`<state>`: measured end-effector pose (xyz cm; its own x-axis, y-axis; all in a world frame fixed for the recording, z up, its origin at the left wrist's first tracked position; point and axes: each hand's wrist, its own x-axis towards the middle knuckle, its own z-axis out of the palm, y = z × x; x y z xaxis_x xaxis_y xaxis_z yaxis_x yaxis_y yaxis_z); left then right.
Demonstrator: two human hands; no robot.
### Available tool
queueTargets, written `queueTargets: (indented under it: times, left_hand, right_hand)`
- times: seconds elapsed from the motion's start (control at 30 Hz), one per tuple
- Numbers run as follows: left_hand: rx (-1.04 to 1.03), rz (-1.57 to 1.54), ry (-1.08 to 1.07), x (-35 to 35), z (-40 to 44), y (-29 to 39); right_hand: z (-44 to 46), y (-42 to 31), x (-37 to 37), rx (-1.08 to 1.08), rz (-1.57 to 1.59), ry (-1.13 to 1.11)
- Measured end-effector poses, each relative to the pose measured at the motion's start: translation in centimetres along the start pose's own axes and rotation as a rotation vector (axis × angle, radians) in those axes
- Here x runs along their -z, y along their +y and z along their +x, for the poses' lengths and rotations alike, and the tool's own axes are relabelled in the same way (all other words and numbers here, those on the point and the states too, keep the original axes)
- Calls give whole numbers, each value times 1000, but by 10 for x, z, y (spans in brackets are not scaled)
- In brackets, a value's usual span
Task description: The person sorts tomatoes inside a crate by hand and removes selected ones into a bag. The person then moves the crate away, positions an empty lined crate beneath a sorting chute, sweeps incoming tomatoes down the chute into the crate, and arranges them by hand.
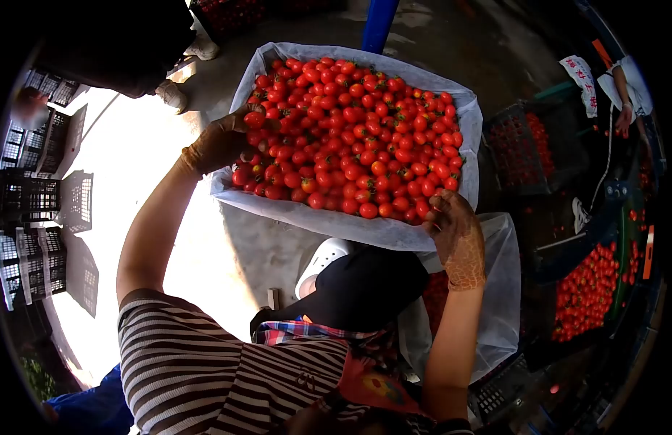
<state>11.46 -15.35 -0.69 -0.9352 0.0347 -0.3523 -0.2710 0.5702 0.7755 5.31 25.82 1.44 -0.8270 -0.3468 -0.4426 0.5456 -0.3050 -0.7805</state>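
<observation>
A crate lined with translucent white plastic [336, 230] is heaped with red cherry tomatoes [350, 138], some with green stems. My left hand [224, 141], in a brown-stained glove, reaches over the crate's left side. Its fingers are bent among the fruit, with a cherry tomato [254, 119] at the fingertips. At the near right corner is my right hand [458, 235], gloved too, its fingers curled at the liner's edge beside the tomatoes. Whatever lies inside those fingers is hidden.
Below my right forearm stands another plastic-lined container [503, 290] with tomatoes. Black crates [31, 196] stand at far left. A person's shoe [171, 96] is beyond the crate. At right are a tomato-filled crate [521, 148], loose tomatoes [586, 290] and another person's hand [624, 119].
</observation>
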Motion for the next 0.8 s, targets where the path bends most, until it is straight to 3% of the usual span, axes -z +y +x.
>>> queueTargets:
  times: [0.17, 0.23, 0.27, 0.37, 0.43, 0.5, 0.57, 0.63, 0.67, 0.7, 0.77, 0.8]
  left_hand:
    - [-633, 658, -79, -11, 0, -43]
    - [36, 840, -134, -40, -12, -11]
    - [-11, 925, -218, -42, -10, 5]
    - [167, 987, -429, -43, 8, 13]
    - [53, 1053, -406, -41, 24, 1]
    - [181, 1090, -726, -44, 43, -14]
    - [271, 1036, -773, -39, 44, -2]
    - [29, 872, -711, -32, 58, -45]
    - [-215, 632, -594, -15, 49, -54]
    - [-216, 631, -582, -12, 45, -60]
    - [-183, 251, -308, -1, 16, -39]
    - [-185, 247, -304, -1, 11, -34]
  right_hand:
    - [0, 9, 2, -31, 36, 26]
    - [-2, 5, -5, -33, 62, 24]
    - [-4, 6, -7, -29, 67, 21]
    - [-3, 11, -8, -36, 66, 54]
    - [-1, 12, -5, 2, 81, 17]
    - [-8, 12, -6, -36, 37, 25]
    - [-13, 14, -5, -21, 23, 3]
    - [-19, 16, -4, -23, 32, -1]
    - [-23, 15, -5, -39, 23, 8]
    - [-24, 15, -8, -35, 15, -1]
    - [-26, 18, -12, -62, 30, 31]
    - [-23, 21, -11, -86, 47, -5]
